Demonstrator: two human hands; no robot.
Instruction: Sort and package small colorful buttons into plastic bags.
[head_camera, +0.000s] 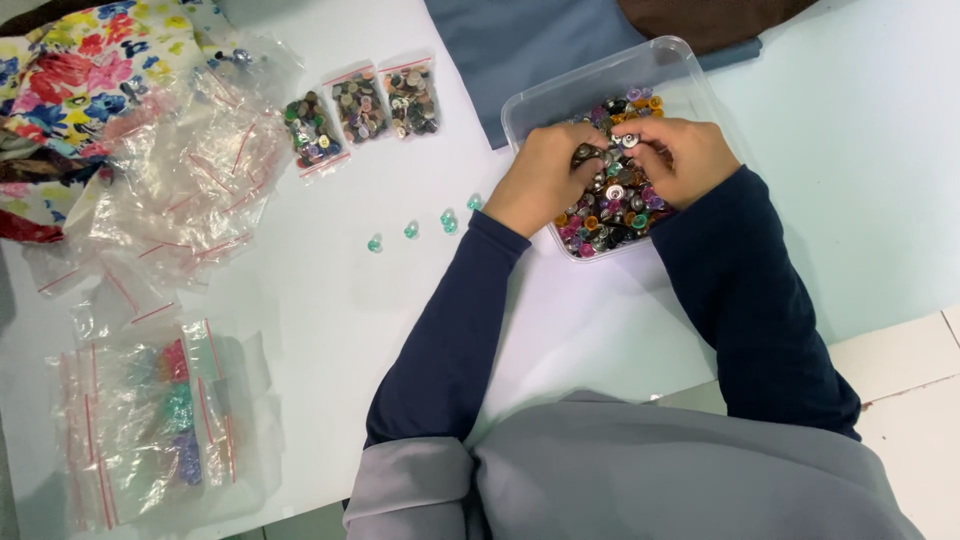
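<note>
A clear plastic tub (600, 85) holds a heap of mixed coloured buttons (615, 215). Both hands are inside it, on top of the heap. My left hand (545, 175) has its fingers curled among the buttons near the tub's left side. My right hand (680, 155) pinches at small buttons near the middle, fingertips almost meeting the left hand's. What either hand grips is hidden among the buttons. Several small teal buttons (448, 220) lie in a row on the white table left of the tub.
Three small zip bags filled with buttons (360, 108) lie at the back. A pile of empty clear zip bags (190, 170) and more bags with coloured contents (160, 420) sit at the left. Floral cloth (90, 60) is at far left, blue cloth (540, 40) behind the tub.
</note>
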